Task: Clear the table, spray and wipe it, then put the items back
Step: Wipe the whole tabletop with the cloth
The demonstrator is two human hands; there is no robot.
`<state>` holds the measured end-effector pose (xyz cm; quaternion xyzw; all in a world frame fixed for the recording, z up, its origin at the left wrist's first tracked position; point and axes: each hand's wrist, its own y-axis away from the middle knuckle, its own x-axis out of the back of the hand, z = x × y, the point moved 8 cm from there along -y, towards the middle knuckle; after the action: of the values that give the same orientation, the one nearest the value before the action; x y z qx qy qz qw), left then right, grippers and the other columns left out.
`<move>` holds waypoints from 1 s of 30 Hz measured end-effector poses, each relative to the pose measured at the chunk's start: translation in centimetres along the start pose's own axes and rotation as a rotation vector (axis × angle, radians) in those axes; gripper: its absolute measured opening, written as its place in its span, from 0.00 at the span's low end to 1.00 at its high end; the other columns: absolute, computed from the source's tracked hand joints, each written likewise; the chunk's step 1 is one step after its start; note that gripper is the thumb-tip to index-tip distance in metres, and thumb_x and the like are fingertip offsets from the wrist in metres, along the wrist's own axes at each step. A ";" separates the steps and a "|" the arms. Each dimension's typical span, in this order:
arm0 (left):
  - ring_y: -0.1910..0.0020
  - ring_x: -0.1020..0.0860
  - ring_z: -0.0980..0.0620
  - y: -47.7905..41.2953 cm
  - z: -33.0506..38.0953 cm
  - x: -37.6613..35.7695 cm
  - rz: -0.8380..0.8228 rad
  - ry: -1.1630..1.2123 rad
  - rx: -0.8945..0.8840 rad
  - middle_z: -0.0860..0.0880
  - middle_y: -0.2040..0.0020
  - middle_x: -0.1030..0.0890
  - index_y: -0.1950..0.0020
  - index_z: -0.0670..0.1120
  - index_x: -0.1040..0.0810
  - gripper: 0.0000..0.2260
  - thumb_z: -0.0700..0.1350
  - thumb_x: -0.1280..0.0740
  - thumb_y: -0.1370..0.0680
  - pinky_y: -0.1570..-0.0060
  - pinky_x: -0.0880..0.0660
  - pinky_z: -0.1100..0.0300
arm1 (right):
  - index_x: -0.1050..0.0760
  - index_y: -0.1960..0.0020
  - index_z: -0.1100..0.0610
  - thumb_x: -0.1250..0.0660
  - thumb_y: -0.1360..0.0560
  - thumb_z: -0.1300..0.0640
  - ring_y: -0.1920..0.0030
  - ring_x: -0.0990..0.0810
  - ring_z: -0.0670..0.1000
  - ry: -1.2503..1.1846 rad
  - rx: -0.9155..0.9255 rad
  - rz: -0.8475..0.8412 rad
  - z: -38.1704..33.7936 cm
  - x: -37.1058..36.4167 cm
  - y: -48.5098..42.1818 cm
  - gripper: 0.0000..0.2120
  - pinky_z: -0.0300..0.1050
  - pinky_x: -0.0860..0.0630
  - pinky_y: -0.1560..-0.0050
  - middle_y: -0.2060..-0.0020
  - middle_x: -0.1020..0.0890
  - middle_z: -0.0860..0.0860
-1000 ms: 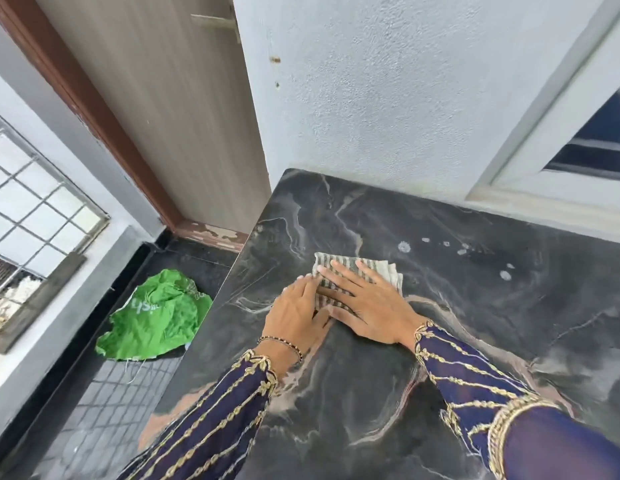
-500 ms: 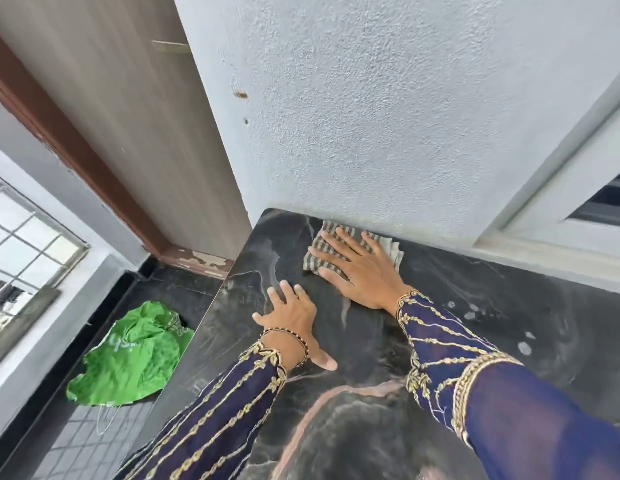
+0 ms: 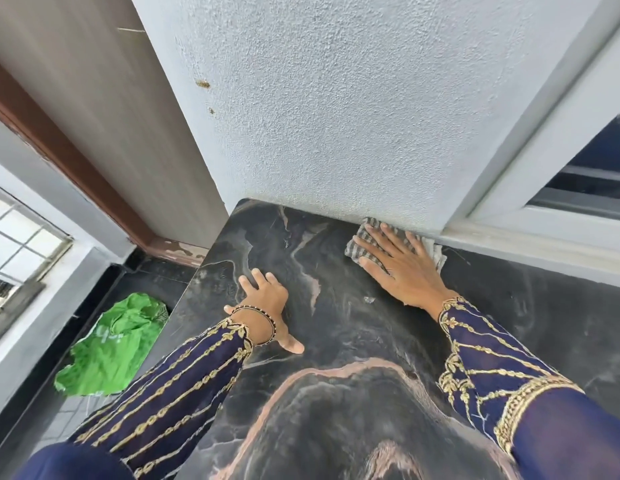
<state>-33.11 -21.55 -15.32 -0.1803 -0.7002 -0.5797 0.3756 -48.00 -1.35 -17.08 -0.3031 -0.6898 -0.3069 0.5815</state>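
Observation:
A dark marble table (image 3: pixel 353 403) with pink veins fills the lower middle of the view. A striped grey cloth (image 3: pixel 362 242) lies at the table's far edge, right against the textured wall. My right hand (image 3: pixel 402 268) lies flat on the cloth with fingers spread, pressing it down. My left hand (image 3: pixel 267 303) rests flat on the bare tabletop near the left edge, fingers apart, holding nothing. A small wet spot (image 3: pixel 369 300) shows on the marble between the two hands.
The grey textured wall (image 3: pixel 336 116) stands directly behind the table. A white window frame (image 3: pixel 543 209) runs along the right. On the dark floor to the left lies a crumpled green bag (image 3: pixel 111 344), beside a wooden door (image 3: pixel 104 109) and a grilled window (image 3: pixel 17 244).
My right hand has slid the cloth away from me and then right along the wall. My left hand came off the cloth and now lies flat on the marble.

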 end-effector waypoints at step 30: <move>0.29 0.33 0.44 24.6 -3.9 -16.3 0.643 0.492 -0.211 0.44 0.36 0.25 0.36 0.41 0.28 0.21 0.33 0.40 0.28 0.33 0.33 0.49 | 0.43 0.21 0.35 0.56 0.16 0.36 0.17 0.55 0.50 0.014 0.338 -0.013 -27.4 -6.0 31.2 0.23 0.63 0.52 0.20 0.18 0.49 0.42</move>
<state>-4.26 -15.77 -10.49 -0.2836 -0.4345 -0.5271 0.6730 -6.08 -3.37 -17.09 -0.1946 -0.7295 -0.1924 0.6269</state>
